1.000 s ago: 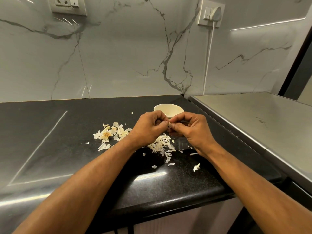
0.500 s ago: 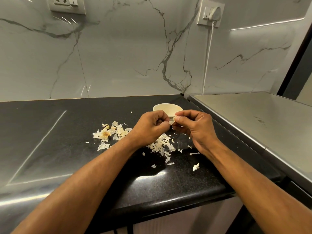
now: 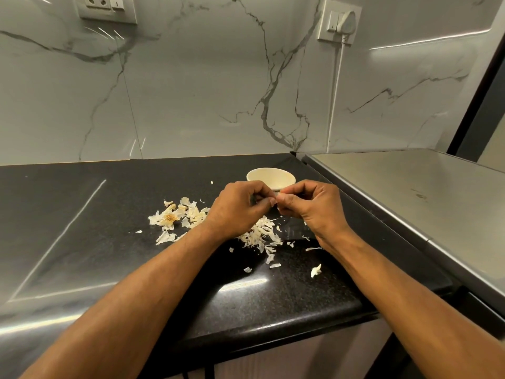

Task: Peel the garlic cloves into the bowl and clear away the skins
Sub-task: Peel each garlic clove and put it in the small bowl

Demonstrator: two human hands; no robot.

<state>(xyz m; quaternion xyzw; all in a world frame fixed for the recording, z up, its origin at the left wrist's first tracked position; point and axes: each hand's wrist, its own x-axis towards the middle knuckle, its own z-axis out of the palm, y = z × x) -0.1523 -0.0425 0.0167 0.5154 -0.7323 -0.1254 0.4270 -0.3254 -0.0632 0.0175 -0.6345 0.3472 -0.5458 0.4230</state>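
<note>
My left hand (image 3: 240,207) and my right hand (image 3: 311,207) meet fingertip to fingertip above the black counter, just in front of a small cream bowl (image 3: 270,177). Between the fingertips they pinch a garlic clove (image 3: 276,201), of which only a pale sliver shows. Under the hands lies a heap of white garlic skins (image 3: 261,237). A second patch of skins with a dried garlic root (image 3: 170,218) lies to the left. What is inside the bowl is hidden.
Loose skin flakes (image 3: 315,270) are scattered toward the counter's front edge (image 3: 273,321). A steel-topped appliance (image 3: 410,195) adjoins the counter on the right. A marble wall rises behind, with a plugged white cord (image 3: 334,99) hanging down.
The hands stay together over the skin heap. Half a second ago the right hand had lifted slightly toward the bowl; now its fingertips are back against the left's.
</note>
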